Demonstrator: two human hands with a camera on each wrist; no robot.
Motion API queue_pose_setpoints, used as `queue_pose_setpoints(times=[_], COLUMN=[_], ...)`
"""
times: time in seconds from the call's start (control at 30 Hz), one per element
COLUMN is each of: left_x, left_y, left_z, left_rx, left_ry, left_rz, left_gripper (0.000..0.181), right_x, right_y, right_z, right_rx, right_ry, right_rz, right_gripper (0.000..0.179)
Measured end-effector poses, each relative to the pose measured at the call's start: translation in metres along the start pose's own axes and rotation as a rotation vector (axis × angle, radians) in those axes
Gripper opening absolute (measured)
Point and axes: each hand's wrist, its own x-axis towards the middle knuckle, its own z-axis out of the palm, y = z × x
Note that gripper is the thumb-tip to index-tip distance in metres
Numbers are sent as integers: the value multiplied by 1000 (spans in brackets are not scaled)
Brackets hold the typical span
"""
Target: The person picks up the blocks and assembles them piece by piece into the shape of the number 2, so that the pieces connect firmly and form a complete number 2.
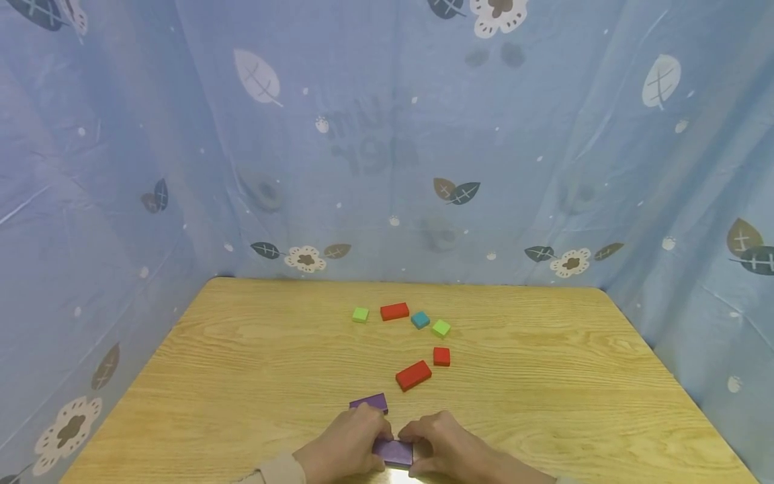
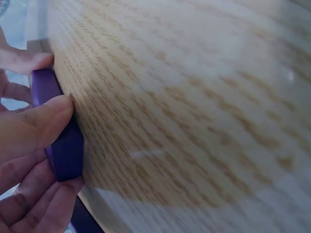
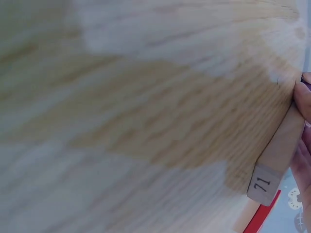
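Purple block [image 1: 396,453] lies pinched in the left grip [image 1: 352,438] — right grip [image 1: 446,444] seemingly holding a wooden block [image 3: 278,145].

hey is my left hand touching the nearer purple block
Touching: the left wrist view shows your left hand pinching that purple block, thumb against it.

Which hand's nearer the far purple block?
Left. In the head view, the left hand is just in front of the far purple block, partly hiding it; the right hand is farther off, to its right and toward the wearer.
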Motion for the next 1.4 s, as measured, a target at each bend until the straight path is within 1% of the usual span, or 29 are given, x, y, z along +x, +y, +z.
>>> queue_pose_setpoints(times=[0.07,0.2,0.37,0.43,0.53,0.6,0.7,0.77,0.8,0.83,0.87,1.0,1.1,1.2,1.3,1.37,1.4], left_x=[0,1,4,4,4,5,5,6,6,7,8,11,14,13,12,12,13], left_y=[0,0,-4,-6,-9,-14,-22,-29,-33,-38,-43,-68,-84,-97,-105,-111,-113], left_z=[0,0,1,1,-2,-5,-15,-26,-31,-38,-44,-66,-80,-86,-85,-82,-80], left_rx=[-6,-7,16,5,-26,-46,-83,-127,-185,-256,-334,-670,-794,-903,-1026,-1094,-1111], left_ry=[0,-1,0,-12,-50,-90,-181,-224,-239,-246,-241,-186,-157,-150,-153,-174,-190], left_rz=[-1,9,76,103,145,185,248,272,270,255,236,193,218,232,232,238,241], left_gripper=[17,17,26,25,19,19,27,32,33,34,34,32,37,43,48,53,55], right_x=[1,1,0,0,0,0,1,2,2,2,2,1,0,0,0,0,0], right_y=[-1,-3,-2,-2,0,1,2,2,2,2,2,1,2,3,3,3,3], right_z=[0,2,1,1,0,0,1,2,2,2,2,2,3,3,2,1,1], right_rx=[33,99,130,130,125,123,122,120,122,125,128,145,154,177,196,203,202], right_ry=[-1,14,12,1,-8,-6,0,3,4,4,5,6,6,-1,-11,-19,-23], right_rz=[23,67,112,126,133,133,124,117,115,113,111,107,108,118,131,137,141], right_gripper=[31,28,27,26,26,27,27,27,27,27,26,26,25,24,24,25,25])
